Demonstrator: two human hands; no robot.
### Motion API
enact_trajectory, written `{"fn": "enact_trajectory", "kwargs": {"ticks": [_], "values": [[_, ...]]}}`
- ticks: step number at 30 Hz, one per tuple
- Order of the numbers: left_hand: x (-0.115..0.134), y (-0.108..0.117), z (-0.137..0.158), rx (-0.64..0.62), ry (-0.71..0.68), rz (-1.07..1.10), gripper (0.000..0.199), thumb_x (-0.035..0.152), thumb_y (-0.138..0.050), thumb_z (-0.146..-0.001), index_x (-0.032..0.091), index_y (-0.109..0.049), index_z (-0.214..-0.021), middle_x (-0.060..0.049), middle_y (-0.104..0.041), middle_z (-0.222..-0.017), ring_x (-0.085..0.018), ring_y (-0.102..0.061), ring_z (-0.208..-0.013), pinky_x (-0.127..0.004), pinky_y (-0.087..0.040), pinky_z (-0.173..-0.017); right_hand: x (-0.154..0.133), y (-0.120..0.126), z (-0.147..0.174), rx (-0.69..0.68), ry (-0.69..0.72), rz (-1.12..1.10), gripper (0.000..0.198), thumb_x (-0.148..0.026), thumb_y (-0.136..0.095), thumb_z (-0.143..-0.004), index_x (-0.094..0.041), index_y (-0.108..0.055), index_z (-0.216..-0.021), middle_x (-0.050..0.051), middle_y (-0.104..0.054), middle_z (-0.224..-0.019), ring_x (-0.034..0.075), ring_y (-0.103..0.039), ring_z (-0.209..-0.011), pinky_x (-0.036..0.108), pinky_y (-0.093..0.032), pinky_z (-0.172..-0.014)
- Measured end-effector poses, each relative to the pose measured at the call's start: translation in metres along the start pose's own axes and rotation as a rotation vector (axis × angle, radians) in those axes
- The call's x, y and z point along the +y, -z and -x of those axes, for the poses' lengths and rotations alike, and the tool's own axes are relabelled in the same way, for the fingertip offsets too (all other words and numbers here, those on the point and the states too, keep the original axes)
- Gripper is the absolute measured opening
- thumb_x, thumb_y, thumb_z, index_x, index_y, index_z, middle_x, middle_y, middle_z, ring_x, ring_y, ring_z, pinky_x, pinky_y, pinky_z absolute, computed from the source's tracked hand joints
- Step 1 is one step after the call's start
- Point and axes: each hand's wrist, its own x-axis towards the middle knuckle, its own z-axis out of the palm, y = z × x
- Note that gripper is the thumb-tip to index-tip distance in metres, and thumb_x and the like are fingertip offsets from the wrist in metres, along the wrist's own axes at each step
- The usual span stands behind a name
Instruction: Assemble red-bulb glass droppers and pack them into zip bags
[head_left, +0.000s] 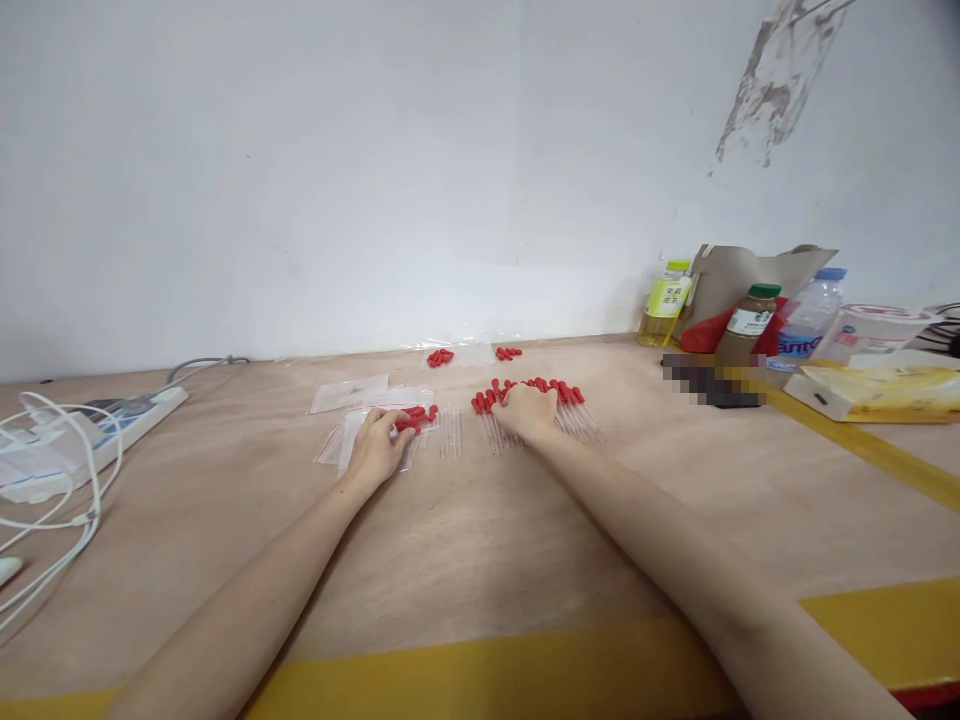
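Observation:
On the left, my left hand (pixel 377 447) rests over clear zip bags (pixel 347 440), its fingers curled by a small pile of red rubber bulbs (pixel 417 416); its exact hold is hidden. Thin clear tubes (pixel 451 432) lie side by side just right of that pile. To their right, droppers (pixel 571 396) with red bulbs and slim clear stems lie in a fanned row, bulbs toward the wall. My right hand (pixel 527 410) is over the middle of this row, its bent fingers closed down at the bulbs. The fingertips are partly hidden.
Against the wall are a clear bag (pixel 472 353) and two clusters of red bulbs (pixel 440 357). A power strip (pixel 150 420) with white cables (pixel 94 480) sits left. Drink bottles (pixel 664 305), a tote bag (pixel 739 268) and a tissue pack (pixel 877 392) stand right. Yellow tape (pixel 480 675) edges the table.

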Motion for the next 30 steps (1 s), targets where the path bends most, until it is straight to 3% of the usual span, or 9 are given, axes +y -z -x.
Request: {"fn": "enact_trajectory", "kwargs": {"ticks": [4,9,13,17,23,30], "values": [[-0.001,-0.001,-0.003,-0.013,0.050,0.022,0.017,0.028,-0.056,-0.075,0.016,-0.058,-0.086,-0.004,-0.052,-0.086,-0.014,-0.057,-0.066,-0.028,-0.046,-0.066,0.006,-0.007,0.002,0.018,0.019,0.032,0.027,-0.034,-0.045,-0.076,-0.017,-0.064,-0.070,0.010,-0.066,-0.073,0.023,-0.060,-0.071,0.041,-0.027,-0.077],[0.001,0.000,-0.004,-0.035,0.052,0.017,0.010,0.026,-0.057,-0.074,0.017,-0.059,-0.078,-0.003,-0.055,-0.078,-0.016,-0.056,-0.069,-0.028,-0.044,-0.068,0.006,-0.005,0.009,0.044,0.038,0.008,0.032,-0.041,-0.041,-0.078,-0.018,-0.063,-0.070,0.007,-0.066,-0.072,0.020,-0.059,-0.072,0.040,-0.024,-0.081],[0.002,-0.001,-0.004,-0.037,0.048,0.017,0.009,0.022,-0.057,-0.073,0.016,-0.061,-0.079,-0.003,-0.055,-0.079,-0.016,-0.055,-0.069,-0.029,-0.044,-0.068,-0.008,-0.002,0.018,0.001,0.144,-0.064,0.028,-0.041,-0.044,-0.077,-0.021,-0.063,-0.071,0.004,-0.066,-0.074,0.019,-0.059,-0.075,0.039,-0.023,-0.082],[0.001,-0.002,-0.004,-0.017,0.041,0.025,0.011,0.022,-0.058,-0.072,0.016,-0.064,-0.080,-0.004,-0.053,-0.076,-0.017,-0.055,-0.069,-0.031,-0.045,-0.069,-0.030,-0.009,0.025,-0.067,0.229,-0.027,0.025,-0.038,-0.048,-0.076,-0.019,-0.064,-0.074,0.007,-0.067,-0.077,0.020,-0.059,-0.077,0.039,-0.024,-0.082],[0.005,0.001,0.002,0.045,-0.004,0.074,0.015,0.026,-0.053,-0.075,0.017,-0.065,-0.080,-0.005,-0.054,-0.080,-0.018,-0.054,-0.073,-0.029,-0.045,-0.066,-0.047,-0.011,0.028,-0.133,0.171,0.010,0.031,-0.033,-0.043,-0.080,-0.012,-0.065,-0.079,0.012,-0.066,-0.081,0.023,-0.059,-0.076,0.042,-0.025,-0.086],[0.025,-0.007,0.017,0.011,-0.064,0.210,0.019,0.032,-0.049,-0.080,0.018,-0.061,-0.085,-0.002,-0.063,-0.076,-0.014,-0.057,-0.064,-0.024,-0.043,-0.059,-0.058,-0.006,0.021,-0.243,0.062,-0.022,0.025,-0.033,-0.049,-0.075,-0.016,-0.066,-0.082,0.014,-0.067,-0.090,0.026,-0.060,-0.083,0.045,-0.026,-0.087]]}}
